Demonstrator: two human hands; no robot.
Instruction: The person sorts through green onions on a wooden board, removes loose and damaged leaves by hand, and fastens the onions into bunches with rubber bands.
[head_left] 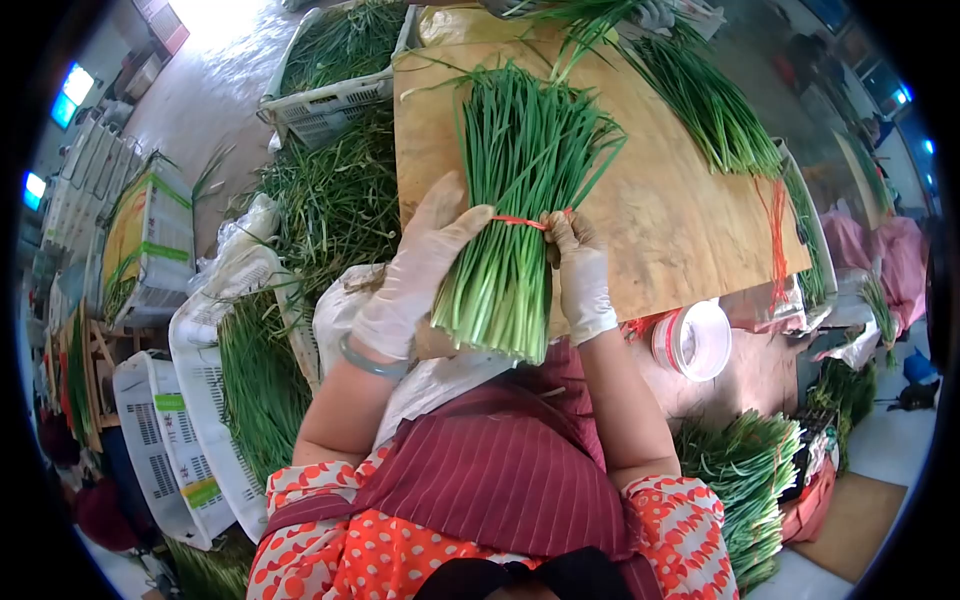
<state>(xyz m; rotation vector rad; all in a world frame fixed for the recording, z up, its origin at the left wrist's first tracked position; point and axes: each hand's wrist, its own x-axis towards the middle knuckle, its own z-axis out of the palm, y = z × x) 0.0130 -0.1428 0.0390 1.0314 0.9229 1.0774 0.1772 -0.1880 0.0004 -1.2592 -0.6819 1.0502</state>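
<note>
A thick bundle of green chives (510, 150) lies over the near edge of a wooden board (660, 230), its pale cut ends toward my body. A red tie (518, 221) goes around its middle. My left hand (425, 260), in a whitish glove, presses against the bundle's left side, thumb on the stems by the tie, fingers partly behind it. At the right side my gloved right hand (580, 260) pinches the tie with its fingertips. More red ties (777, 240) hang over the board's right edge.
Another pile of chives (700, 100) is at the board's far right, near a co-worker's gloved hand (655, 14). Crates of chives (335, 95) stand at the left. A white tub (700, 341) sits right of my right forearm, above stacked bundles (745, 480).
</note>
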